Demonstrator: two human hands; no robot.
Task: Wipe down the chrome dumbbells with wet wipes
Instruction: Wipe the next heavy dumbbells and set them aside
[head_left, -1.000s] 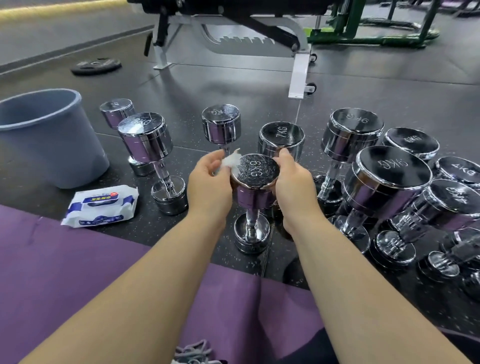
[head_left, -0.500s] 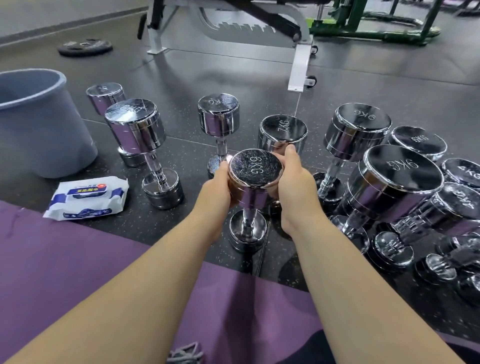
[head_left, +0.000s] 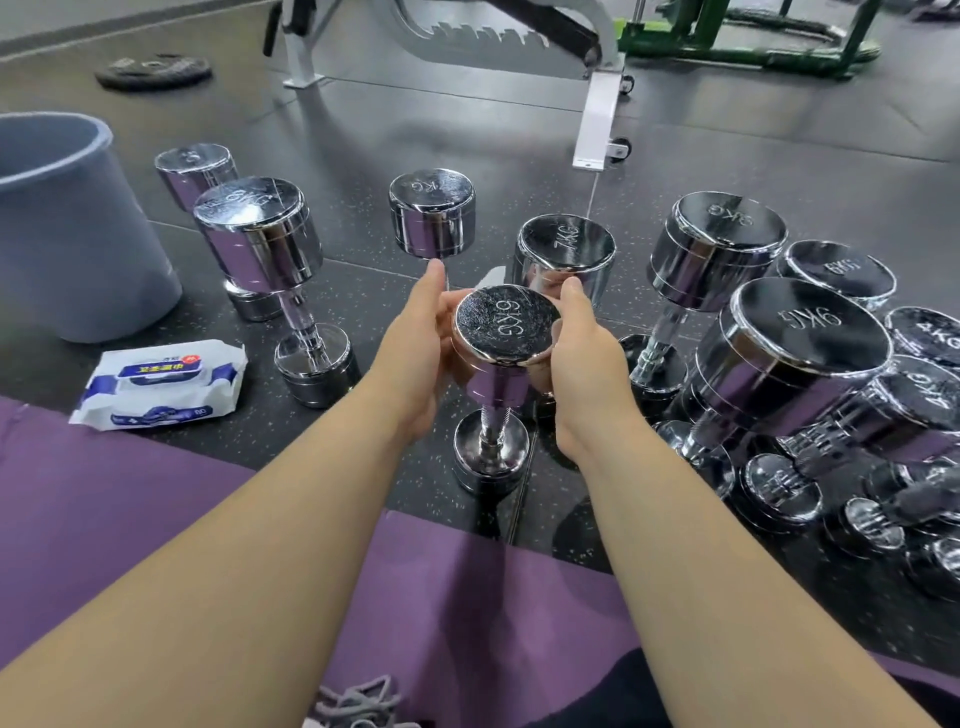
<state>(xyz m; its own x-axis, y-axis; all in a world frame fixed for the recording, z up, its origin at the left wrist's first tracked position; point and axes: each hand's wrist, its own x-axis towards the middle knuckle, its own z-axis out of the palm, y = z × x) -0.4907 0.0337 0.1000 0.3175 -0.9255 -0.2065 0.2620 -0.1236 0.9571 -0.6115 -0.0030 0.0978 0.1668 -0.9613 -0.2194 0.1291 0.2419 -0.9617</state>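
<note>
A chrome dumbbell marked 6KG (head_left: 506, 325) stands upright on the black rubber floor in the middle. My left hand (head_left: 415, 353) curls round the left side of its top head. A white wet wipe (head_left: 492, 275) peeks out behind the head, by my left fingertips. My right hand (head_left: 587, 364) grips the right side of the same head, fingers curled behind it. Most of the wipe is hidden by the hand and the head. Several other chrome dumbbells stand around: a 7KG one (head_left: 566, 249) just behind, one (head_left: 260, 234) on the left, a 9KG one (head_left: 800, 332) on the right.
A grey bucket (head_left: 78, 234) stands at the far left, with a pack of wet wipes (head_left: 161, 384) in front of it. A purple mat (head_left: 130, 519) lies under my arms. A white bench frame (head_left: 592, 119) and a weight plate (head_left: 153, 70) lie beyond.
My left hand has closed in around the 6KG head, and the wipe has slid from the left edge round to the back. My right hand stays on the head.
</note>
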